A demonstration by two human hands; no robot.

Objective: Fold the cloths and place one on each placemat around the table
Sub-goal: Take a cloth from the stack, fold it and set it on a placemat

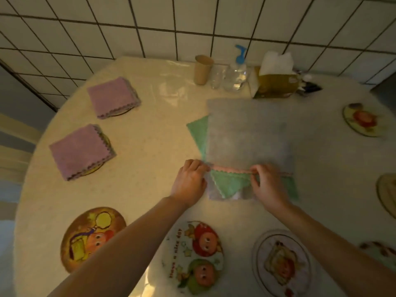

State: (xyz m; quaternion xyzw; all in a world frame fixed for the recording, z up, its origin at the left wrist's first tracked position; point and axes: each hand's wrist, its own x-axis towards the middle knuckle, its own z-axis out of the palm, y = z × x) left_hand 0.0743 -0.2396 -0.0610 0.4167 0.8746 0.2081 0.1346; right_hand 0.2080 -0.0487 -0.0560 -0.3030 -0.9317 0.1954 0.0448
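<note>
A grey cloth (248, 133) with a pink scalloped edge lies spread in the middle of the round table, on top of a green cloth (228, 184) that sticks out at the left and near side. My left hand (189, 182) pinches the grey cloth's near edge at its left corner. My right hand (266, 184) pinches the same edge further right. Two folded purple cloths (112, 97) (80, 151) sit on round placemats at the left. Bare round placemats lie near me (92, 236) (196, 256) (282, 262) and at the right (363, 120).
At the back of the table stand a paper cup (202, 69), a pump bottle (236, 69) and a tissue box (276, 80). A tiled wall rises behind. Another placemat (387, 191) sits at the right edge.
</note>
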